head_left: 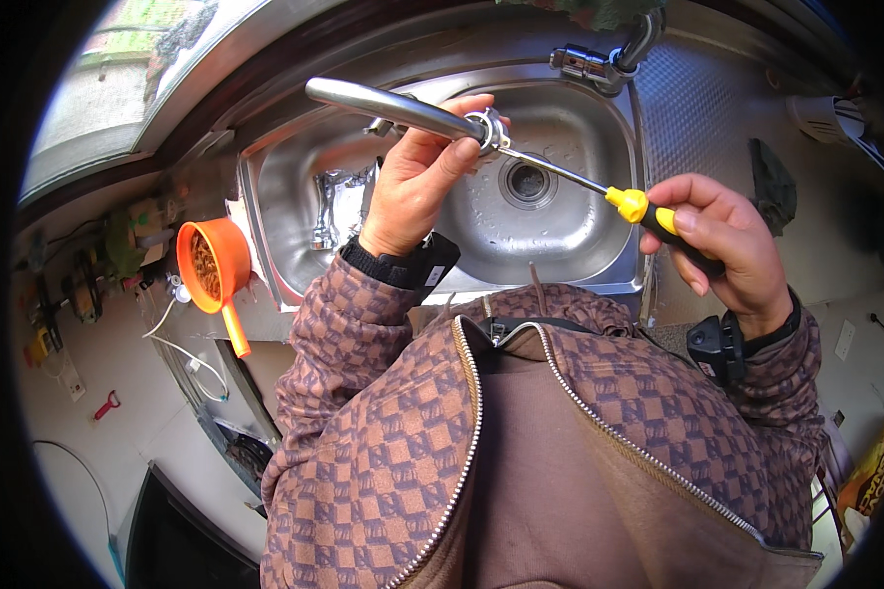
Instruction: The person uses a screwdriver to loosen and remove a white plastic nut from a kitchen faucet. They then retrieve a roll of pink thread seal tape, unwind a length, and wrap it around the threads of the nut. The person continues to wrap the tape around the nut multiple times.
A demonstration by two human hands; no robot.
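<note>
My left hand (413, 196) grips a curved steel faucet spout (373, 101) near a metal collar (491, 133) at its end, above the steel sink (589, 236). My right hand (707, 236) is closed around the yellow and black handle of a screwdriver (634, 206). Its long shaft reaches to the collar, where the tip meets a small fitting. The drain (528, 183) shows below the shaft. In the left part of the sink lies a crumpled silvery packet (349, 206), partly hidden by my left hand.
A steel tap (589, 67) stands at the back right rim. An orange handled strainer (231, 255) with brown contents sits left of the sink. A dark cloth (771, 187) lies on the right drainboard (702, 128). The window ledge (128, 147) runs along the back left.
</note>
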